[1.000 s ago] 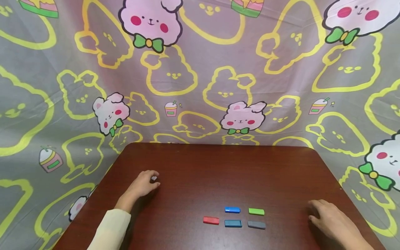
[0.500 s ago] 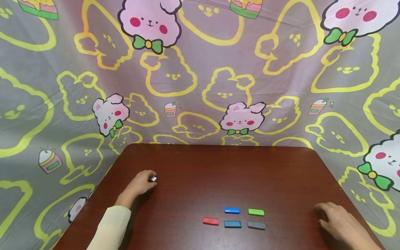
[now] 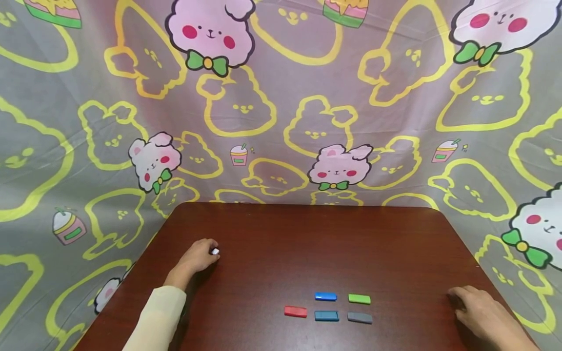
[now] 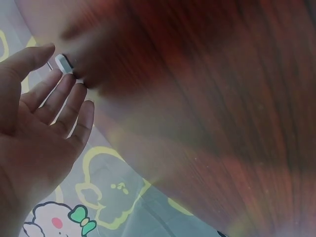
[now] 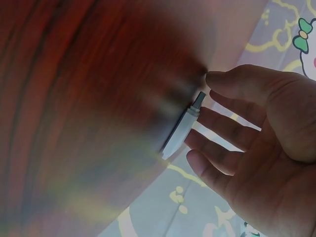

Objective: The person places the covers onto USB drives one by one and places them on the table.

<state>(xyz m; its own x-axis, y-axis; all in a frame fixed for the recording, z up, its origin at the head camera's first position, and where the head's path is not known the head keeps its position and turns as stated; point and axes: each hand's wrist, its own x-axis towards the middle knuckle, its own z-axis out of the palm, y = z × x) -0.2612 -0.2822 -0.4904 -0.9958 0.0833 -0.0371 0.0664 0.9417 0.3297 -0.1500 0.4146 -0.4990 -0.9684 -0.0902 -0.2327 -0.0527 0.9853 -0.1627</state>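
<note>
At the table's left side, my left hand [image 3: 197,257] lies beside a small white block [image 3: 215,251]. In the left wrist view this white block [image 4: 64,64] rests on the table near the fingertips, the fingers extended and loosely bent. Whether a fingertip touches it I cannot tell. My right hand [image 3: 480,312] is at the right side of the table. A white USB stick [image 5: 181,132] with a metal plug lies next to its fingers in the right wrist view. These fingers are relaxed and not closed round it. The head view hides that stick behind the hand.
Several small flat pieces lie near the front middle of the brown table [image 3: 307,243]: blue [image 3: 326,296], green [image 3: 359,299], red [image 3: 296,311], teal [image 3: 327,316] and grey [image 3: 360,318]. A patterned cloth [image 3: 272,122] surrounds the table's back and sides.
My left hand has drawn slightly left, so more of the white block shows. My right hand has shifted to the right. The coloured pieces keep their places on the table.
</note>
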